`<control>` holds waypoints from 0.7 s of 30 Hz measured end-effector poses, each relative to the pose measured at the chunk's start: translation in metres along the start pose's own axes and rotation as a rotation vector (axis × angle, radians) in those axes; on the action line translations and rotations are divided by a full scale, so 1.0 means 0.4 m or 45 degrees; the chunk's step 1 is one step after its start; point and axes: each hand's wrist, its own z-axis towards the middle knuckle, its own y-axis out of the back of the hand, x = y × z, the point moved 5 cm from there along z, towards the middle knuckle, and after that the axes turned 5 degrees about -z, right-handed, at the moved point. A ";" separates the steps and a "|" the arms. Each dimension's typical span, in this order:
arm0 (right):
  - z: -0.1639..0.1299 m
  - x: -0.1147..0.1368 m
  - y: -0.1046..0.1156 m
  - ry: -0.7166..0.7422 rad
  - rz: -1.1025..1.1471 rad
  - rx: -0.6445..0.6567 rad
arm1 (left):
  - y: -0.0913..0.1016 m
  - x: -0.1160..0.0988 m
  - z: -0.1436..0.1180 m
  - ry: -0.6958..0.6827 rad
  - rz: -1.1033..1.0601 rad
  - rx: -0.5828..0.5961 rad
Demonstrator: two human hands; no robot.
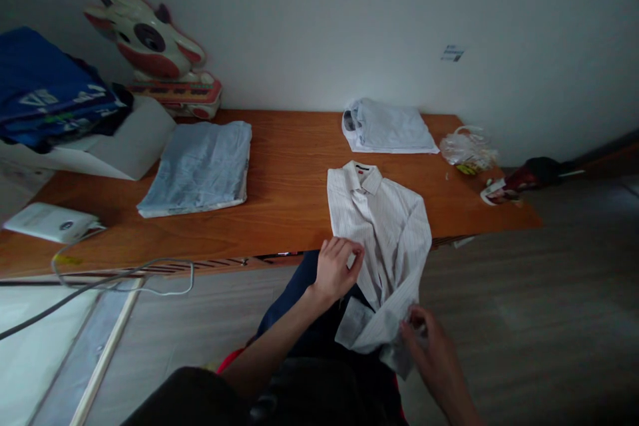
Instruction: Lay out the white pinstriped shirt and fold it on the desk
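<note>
A white striped long-sleeved shirt [372, 226] lies with its collar on the wooden table, and its lower part hangs over the front edge onto my lap. One sleeve runs down and crosses the lower front. My left hand [339, 267] is at the shirt's left side with its fingers curled and thumb near the fingertip; whether cloth is between them is hidden. Lower right, my right hand [429, 343] has thumb and fingers closed on the shirt near its lower edge.
On the wooden table [294, 173] lie folded blue-grey cloth [204, 163] and folded white clothing [389, 126]. At left are a cow-shaped toy keyboard [157, 46], a white box [134, 140] under blue clothing [50, 90], and a white power bank [52, 221] with cables. A plastic bag [469, 148] and dark umbrella-like object [532, 176] lie right.
</note>
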 end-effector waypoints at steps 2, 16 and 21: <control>0.049 -0.047 -0.042 -0.100 -0.070 -0.057 | -0.035 -0.005 -0.087 0.123 -0.158 0.093; 0.099 0.026 0.000 -0.006 0.552 0.382 | -0.068 0.010 -0.130 0.394 -0.604 0.171; 0.168 -0.086 0.157 -0.128 1.002 -0.258 | -0.008 0.058 -0.167 0.511 -0.656 0.024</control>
